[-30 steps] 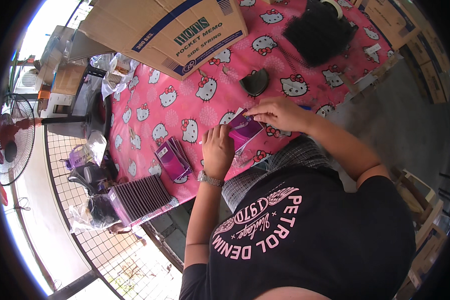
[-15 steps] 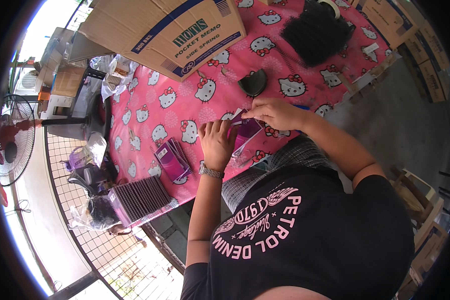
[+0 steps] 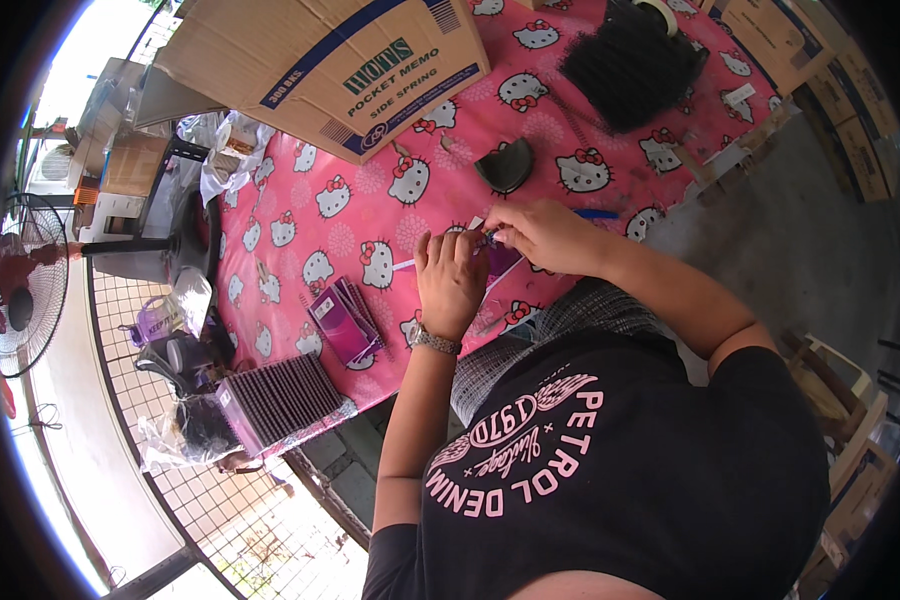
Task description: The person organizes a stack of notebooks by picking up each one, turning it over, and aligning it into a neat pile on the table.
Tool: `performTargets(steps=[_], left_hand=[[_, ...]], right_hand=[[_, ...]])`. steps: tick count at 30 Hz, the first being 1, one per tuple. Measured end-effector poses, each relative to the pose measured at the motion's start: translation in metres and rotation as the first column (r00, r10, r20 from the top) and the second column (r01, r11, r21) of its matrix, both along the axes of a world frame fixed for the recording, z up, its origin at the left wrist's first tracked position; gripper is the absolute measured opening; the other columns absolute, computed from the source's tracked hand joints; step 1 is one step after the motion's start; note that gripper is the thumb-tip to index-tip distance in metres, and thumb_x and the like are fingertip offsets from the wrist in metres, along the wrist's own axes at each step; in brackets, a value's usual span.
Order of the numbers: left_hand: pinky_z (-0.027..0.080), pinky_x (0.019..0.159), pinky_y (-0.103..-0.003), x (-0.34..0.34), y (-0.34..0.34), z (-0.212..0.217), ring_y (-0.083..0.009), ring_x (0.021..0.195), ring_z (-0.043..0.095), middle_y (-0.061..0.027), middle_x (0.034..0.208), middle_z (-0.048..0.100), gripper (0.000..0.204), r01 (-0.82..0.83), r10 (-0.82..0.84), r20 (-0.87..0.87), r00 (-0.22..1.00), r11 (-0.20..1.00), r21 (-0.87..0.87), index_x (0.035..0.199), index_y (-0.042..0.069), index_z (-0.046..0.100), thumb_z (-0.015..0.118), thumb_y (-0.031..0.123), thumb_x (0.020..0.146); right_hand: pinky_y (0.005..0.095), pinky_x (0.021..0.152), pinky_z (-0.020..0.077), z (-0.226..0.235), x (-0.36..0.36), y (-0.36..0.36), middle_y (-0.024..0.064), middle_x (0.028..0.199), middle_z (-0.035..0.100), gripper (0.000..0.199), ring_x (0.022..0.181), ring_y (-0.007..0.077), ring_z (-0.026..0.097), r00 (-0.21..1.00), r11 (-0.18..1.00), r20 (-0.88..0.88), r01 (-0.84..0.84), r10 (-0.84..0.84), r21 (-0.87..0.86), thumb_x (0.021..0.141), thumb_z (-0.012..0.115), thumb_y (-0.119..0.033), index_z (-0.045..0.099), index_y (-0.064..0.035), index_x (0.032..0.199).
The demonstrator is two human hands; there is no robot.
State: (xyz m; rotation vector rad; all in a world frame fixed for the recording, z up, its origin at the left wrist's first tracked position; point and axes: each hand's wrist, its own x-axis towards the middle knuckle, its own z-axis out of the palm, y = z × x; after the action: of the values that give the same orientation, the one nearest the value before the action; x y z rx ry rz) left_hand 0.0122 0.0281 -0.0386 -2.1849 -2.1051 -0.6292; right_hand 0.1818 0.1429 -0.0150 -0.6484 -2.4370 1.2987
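A purple notebook [image 3: 503, 263] lies in front of me at the table's near edge, mostly covered by my hands. My left hand [image 3: 453, 280] is closed over its left part, fingers bent and pressed together. At its upper edge my right hand [image 3: 547, 236] pinches with thumb and forefinger, close to the left fingertips. A small dark bit shows there, too small to name. To the left lies a small stack of purple notebooks [image 3: 342, 322]. Farther left stands a row of spiral-bound notebooks [image 3: 278, 400] with dark coils.
A large cardboard box [image 3: 330, 75] stands at the back left on the pink patterned tablecloth [image 3: 342, 205]. Beyond my hands sits a dark curved dish [image 3: 505, 166]. A pile of black coils [image 3: 632, 70] lies at the back right, and a blue strip [image 3: 597, 214] by my right wrist.
My left hand has moved right, over more of the notebook. My right fingers have curled into a tighter pinch at the notebook's upper edge, beside the left fingertips.
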Motion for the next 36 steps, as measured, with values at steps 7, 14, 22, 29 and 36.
performTargets(steps=[7,14,22,29,36], left_hand=[[0.036,0.106,-0.05,-0.008,-0.007,-0.008,-0.0278,0.102,0.059,-0.0085,0.101,0.064,0.025,0.037,-0.037,0.058,0.998,0.999,-0.014,0.108,0.008,0.059,0.065,0.024,0.089],[0.03,0.107,-0.059,0.01,-0.018,0.001,-0.0317,0.118,0.05,-0.0086,0.114,0.059,0.028,-0.238,0.236,-0.168,0.957,0.971,0.006,0.109,0.012,0.059,0.067,0.029,0.088],[0.035,0.099,-0.053,0.001,-0.024,-0.012,-0.0311,0.109,0.052,-0.0081,0.106,0.059,0.037,-0.122,0.125,0.046,0.991,0.99,-0.07,0.103,0.012,0.062,0.078,0.032,0.077],[0.041,0.091,-0.044,-0.009,-0.024,-0.006,-0.0331,0.103,0.052,-0.0117,0.104,0.059,0.032,-0.147,0.126,0.222,0.967,0.986,0.079,0.099,0.008,0.062,0.078,0.017,0.073],[0.043,0.09,-0.044,-0.026,-0.034,-0.007,-0.0325,0.1,0.054,-0.0124,0.105,0.058,0.03,-0.213,0.203,0.24,0.949,0.977,0.016,0.101,0.007,0.061,0.076,0.01,0.075]], right_hand=[[0.0474,0.082,0.0503,-0.002,-0.021,0.024,0.0229,0.12,0.058,0.04,0.106,0.0388,0.059,0.98,0.986,0.171,0.12,-0.099,-0.119,0.092,0.064,-0.029,0.054,-0.0025,0.12],[0.0402,0.094,0.049,-0.052,-0.042,0.068,0.018,0.111,0.064,0.048,0.109,0.0308,0.061,0.931,0.813,0.263,0.056,-0.252,0.58,0.082,0.071,-0.037,0.062,-0.0014,0.112],[0.0368,0.102,0.0448,-0.028,-0.02,0.059,0.015,0.129,0.061,0.048,0.119,0.0267,0.057,0.913,0.768,-0.079,-0.382,0.401,-0.514,0.066,0.07,-0.014,0.07,-0.003,0.114],[0.0362,0.105,0.0431,-0.011,-0.012,0.056,0.0132,0.137,0.054,0.047,0.125,0.0255,0.054,0.934,0.598,-0.16,-0.33,0.32,-0.73,0.068,0.071,-0.006,0.069,0.0003,0.115],[0.035,0.106,0.0415,-0.009,-0.034,0.061,0.012,0.133,0.056,0.049,0.122,0.0226,0.055,0.89,0.774,-0.008,-0.4,0.455,-0.49,0.068,0.073,-0.009,0.069,-0.0023,0.117]])
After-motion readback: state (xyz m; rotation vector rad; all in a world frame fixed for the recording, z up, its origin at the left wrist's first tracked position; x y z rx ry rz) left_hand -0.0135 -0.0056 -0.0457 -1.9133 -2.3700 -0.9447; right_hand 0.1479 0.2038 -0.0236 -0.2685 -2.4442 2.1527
